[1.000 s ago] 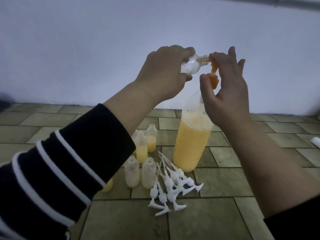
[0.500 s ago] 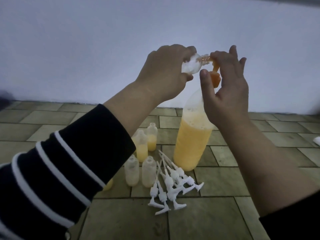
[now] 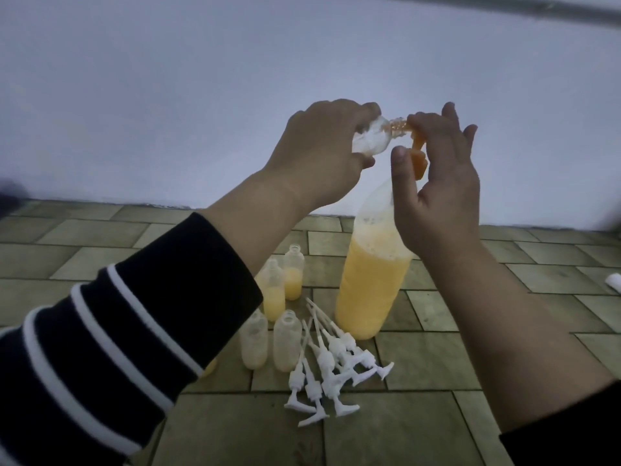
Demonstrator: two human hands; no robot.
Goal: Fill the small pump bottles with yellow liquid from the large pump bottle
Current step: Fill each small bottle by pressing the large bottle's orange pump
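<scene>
- The left hand (image 3: 316, 153) grips a small bottle (image 3: 137, 141), held on its side.
- The right hand (image 3: 440, 183) presses the orange pump (image 3: 418, 158) of the large bottle (image 3: 369, 290), its fingers nearly straight.
- The large bottle stands on the tiled floor (image 3: 420, 425), near more small bottles (image 3: 285, 344) and loose white pumps (image 3: 332, 368).

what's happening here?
A person is filling a small bottle held on its side in the left hand at the orange pump spout of the large bottle; the right hand presses the pump. More small bottles and loose white pump tops wait on the tiled floor.
</scene>
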